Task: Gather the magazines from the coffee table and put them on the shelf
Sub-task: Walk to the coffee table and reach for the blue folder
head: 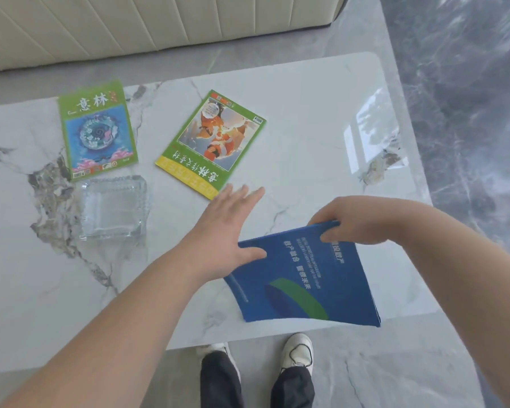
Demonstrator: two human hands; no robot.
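Note:
A blue magazine (301,278) is lifted and tilted above the near edge of the white marble coffee table (306,113). My right hand (354,222) grips its far edge. My left hand (227,228) is open with fingers spread, its thumb resting on the blue magazine's left edge and its fingertips close to a green-bordered magazine with an orange picture (211,142), which lies flat at the table's middle. A second green magazine with a blue picture (97,131) lies flat at the far left.
A square clear glass ashtray (112,207) sits on the table just in front of the left magazine. A cream sofa (159,22) stands beyond the table. Grey marble floor runs along the right. My shoes (296,351) show below the table's near edge.

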